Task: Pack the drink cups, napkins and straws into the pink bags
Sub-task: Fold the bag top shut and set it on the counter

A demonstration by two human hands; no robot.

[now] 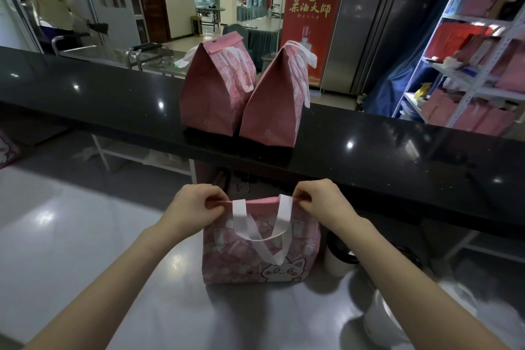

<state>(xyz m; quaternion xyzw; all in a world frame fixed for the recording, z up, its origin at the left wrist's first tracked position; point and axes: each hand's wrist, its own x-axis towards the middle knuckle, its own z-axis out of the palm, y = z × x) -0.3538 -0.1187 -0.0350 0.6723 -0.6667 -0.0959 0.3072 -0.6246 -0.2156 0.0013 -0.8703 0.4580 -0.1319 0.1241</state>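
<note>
**Q:** Packing status?

**A:** Bag one [211,88] and bag two [274,102], both pink, stand folded shut side by side on the black counter [397,156]. Bag three [255,253] sits on the steel worktop [85,236] nearer us.

**Q:** Hand state?

**A:** The left hand [196,204] and right hand [324,202] each pinch one end of bag three's folded top edge. Contents are not visible.

**Q:** Remaining work?

**A:** Likely closing this fold. A lidded cup [339,258] stands just right of bag three, unpacked, so another bag probably follows.

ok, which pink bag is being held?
The cat-print bag on the steel table: left hand and right hand pinch its top edge. The other two bags stand on the black counter.
</note>
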